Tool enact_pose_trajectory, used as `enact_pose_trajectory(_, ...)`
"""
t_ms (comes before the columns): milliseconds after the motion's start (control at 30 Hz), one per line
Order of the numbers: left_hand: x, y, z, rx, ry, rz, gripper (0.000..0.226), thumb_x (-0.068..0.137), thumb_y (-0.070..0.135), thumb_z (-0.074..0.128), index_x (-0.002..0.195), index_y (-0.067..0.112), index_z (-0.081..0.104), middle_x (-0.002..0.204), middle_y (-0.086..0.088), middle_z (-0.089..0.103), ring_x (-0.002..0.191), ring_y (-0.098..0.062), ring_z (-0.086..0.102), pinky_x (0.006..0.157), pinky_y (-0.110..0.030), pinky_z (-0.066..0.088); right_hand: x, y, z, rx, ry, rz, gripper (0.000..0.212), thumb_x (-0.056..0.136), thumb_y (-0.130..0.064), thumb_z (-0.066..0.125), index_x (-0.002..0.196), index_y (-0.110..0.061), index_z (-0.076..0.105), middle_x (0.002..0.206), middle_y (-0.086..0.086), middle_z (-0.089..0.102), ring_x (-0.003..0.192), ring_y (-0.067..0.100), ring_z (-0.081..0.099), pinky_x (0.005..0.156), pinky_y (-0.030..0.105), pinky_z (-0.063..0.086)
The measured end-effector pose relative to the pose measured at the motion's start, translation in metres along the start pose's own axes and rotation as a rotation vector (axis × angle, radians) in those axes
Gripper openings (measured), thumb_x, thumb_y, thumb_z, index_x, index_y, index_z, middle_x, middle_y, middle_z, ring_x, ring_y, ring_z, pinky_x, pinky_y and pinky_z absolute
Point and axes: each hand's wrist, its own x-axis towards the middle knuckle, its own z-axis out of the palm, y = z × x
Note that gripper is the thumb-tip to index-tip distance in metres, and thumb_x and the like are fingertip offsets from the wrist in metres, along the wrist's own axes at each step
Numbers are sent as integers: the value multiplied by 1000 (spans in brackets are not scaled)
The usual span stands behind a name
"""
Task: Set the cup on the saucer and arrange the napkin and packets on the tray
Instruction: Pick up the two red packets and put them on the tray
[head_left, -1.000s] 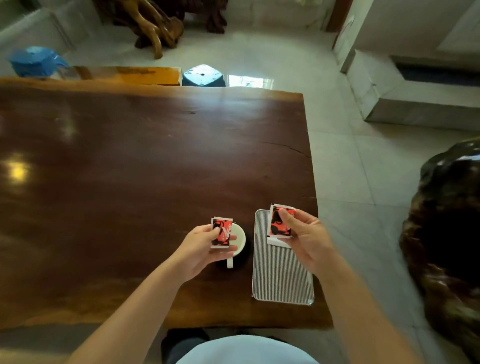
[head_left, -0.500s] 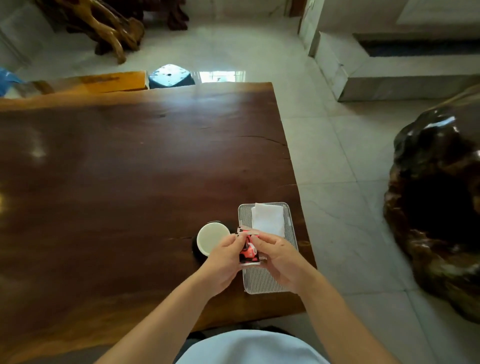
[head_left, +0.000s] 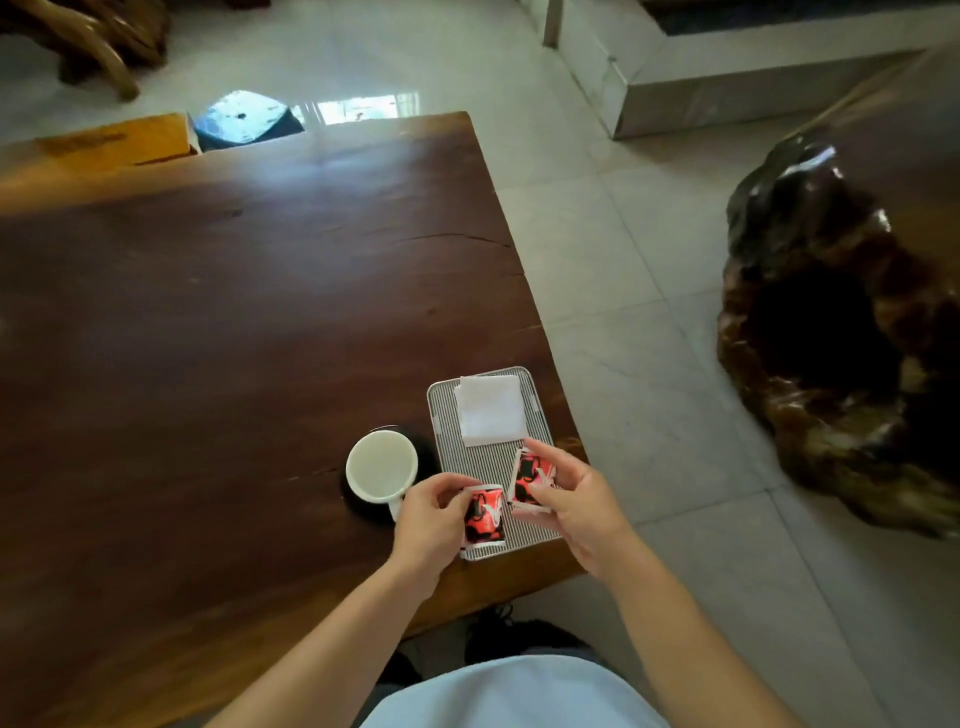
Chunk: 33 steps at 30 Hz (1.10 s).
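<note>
A white cup (head_left: 382, 465) stands on a dark saucer (head_left: 432, 450) near the table's front right corner. Right of it lies a silver ribbed tray (head_left: 491, 462) with a folded white napkin (head_left: 491, 410) on its far half. My left hand (head_left: 428, 525) pinches a red and black packet (head_left: 483, 517) over the tray's near left part. My right hand (head_left: 576, 501) holds a second red and black packet (head_left: 532, 475) over the tray's near right part. The two packets sit side by side, a little apart.
The dark wooden table (head_left: 234, 338) ends just right of the tray, with tiled floor (head_left: 623, 260) beyond. A large dark carved wood stump (head_left: 831, 322) stands on the floor at right. A blue stool (head_left: 244, 117) and root-wood furniture (head_left: 88, 41) are behind the table.
Half a second ago both hands met on one packet at the tray's near end. Now they have parted, each holding a packet side by side over the tray.
</note>
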Motion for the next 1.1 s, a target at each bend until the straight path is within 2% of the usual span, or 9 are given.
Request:
enact_pose_trajectory(133,10,-8,6,-5,58,-51,13,99,11,59,98,16,71,99,-3,71,89,-20,72,62,-44,64,19,16,-23,-352,36,15,77,72,8,81,131,-37,59,126,2,63,108,19,67,88,39,60)
enact_pose_trajectory(200,23,-14,11,86,121,16,12,97,9,62,99,16,71,98,-1,70,88,-16,71,67,-39,64,35,24,-28,-512,46,32,80,71,6,81,132,-40,57,130,0,60,109,18,65,89,40,60)
enact_pose_trajectory(300,42,-22,23,244,155,85,13,96,4,62,101,13,70,98,1,68,82,-4,64,60,-7,50,63,33,-31,-706,62,-10,75,79,8,71,135,-39,56,141,-2,55,110,16,61,86,36,60)
enact_pose_trajectory(367,56,-25,30,307,149,78,16,96,0,59,105,8,68,100,-1,66,78,1,59,55,0,43,81,37,-31,-771,44,-47,71,84,10,64,137,-37,56,145,0,53,107,18,61,80,29,56)
enact_pose_trajectory(533,89,-38,43,493,135,108,19,94,0,59,108,12,66,106,-2,65,97,-15,62,76,-14,45,110,40,-27,-946,0,-70,77,84,14,56,144,-32,50,146,4,54,133,25,51,100,27,44)
enact_pose_trajectory(633,96,-44,44,681,31,156,35,90,10,70,124,13,62,122,-2,56,106,-13,52,91,-22,41,115,46,-30,-1055,-10,-76,80,86,7,58,149,-38,40,133,6,56,123,28,55,97,34,49)
enact_pose_trajectory(733,96,-52,44,945,-53,248,55,86,17,76,138,16,56,139,-7,48,125,-27,46,103,-35,44,112,52,-37,-1151,26,-94,77,87,3,59,149,-37,39,125,6,52,113,27,56,93,39,52)
enact_pose_trajectory(933,93,-65,51,1063,-59,360,56,86,17,77,138,14,57,130,-8,50,113,-27,55,93,-36,52,111,65,-39,-1281,99,-217,56,89,1,64,140,-20,54,138,5,49,120,27,51,91,40,55)
enact_pose_trajectory(1100,100,-69,52,969,-26,381,59,81,19,82,135,14,58,123,-6,51,108,-25,58,92,-35,53,119,72,-33,-1257,116,-262,26,92,-4,62,117,-12,63,118,4,52,103,26,57,80,40,58)
